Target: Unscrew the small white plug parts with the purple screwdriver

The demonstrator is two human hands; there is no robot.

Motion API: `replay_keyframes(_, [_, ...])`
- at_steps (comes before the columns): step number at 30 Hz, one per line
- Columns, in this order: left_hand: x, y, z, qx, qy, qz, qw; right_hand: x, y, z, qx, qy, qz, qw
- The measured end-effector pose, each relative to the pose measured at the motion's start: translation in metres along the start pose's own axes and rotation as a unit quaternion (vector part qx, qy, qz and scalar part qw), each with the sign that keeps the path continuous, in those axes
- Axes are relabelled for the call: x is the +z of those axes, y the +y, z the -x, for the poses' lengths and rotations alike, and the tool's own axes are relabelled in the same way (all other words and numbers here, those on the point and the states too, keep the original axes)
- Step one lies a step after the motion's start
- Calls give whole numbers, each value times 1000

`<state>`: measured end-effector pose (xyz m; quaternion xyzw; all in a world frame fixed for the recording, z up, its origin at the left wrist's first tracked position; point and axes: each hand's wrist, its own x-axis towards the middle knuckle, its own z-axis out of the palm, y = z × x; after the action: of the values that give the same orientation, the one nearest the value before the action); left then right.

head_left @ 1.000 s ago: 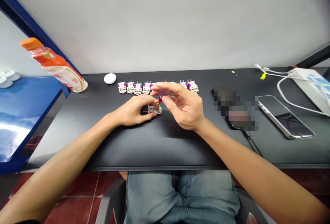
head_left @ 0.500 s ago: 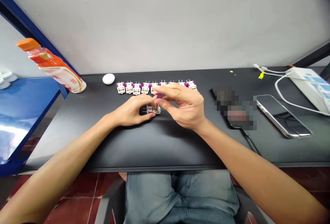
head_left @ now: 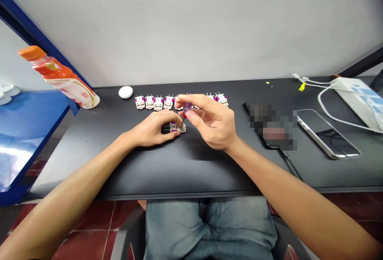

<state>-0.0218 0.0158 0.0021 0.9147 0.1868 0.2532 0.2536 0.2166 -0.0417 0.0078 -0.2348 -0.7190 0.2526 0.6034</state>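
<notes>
My left hand (head_left: 158, 128) is closed around a small white-and-purple plug part with metal pins (head_left: 174, 128), steadying it on the black tabletop. Between the thumb and fingers of my right hand (head_left: 211, 122) is a small screwdriver (head_left: 187, 108) with a clear purple and red handle. Its thin shaft slants down to the right end of the part; the tip's exact seat is too small to tell. Behind my hands stands a row of several similar white-and-purple plug parts (head_left: 158, 102), pins upward, some of them hidden by my right hand.
An orange-capped bottle (head_left: 64, 78) and a white oval object (head_left: 125, 92) are at the left. To the right lie a blurred dark object with a cable (head_left: 266, 142), a phone (head_left: 329, 134) and a white power strip (head_left: 360, 100) with white cords. A grey wall (head_left: 191, 28) rises behind the table.
My right thumb and fingers have shifted on the screwdriver, showing more of its handle, which now leans to the right. My left hand and the part stay in place.
</notes>
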Motion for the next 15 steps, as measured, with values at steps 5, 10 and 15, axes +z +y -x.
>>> replay_keyframes(5, [0,1,0,-7,-4,-6,1000,1,0,1,-10,10,37,999])
replay_keyframes(10, [-1,1,0,-21,-4,1,1000,-1,-1,1,-11,-9,25,1000])
replay_keyframes(15, [-1,2,0,-31,-11,-1,999,-1,-1,1,-2,-8,17,1000])
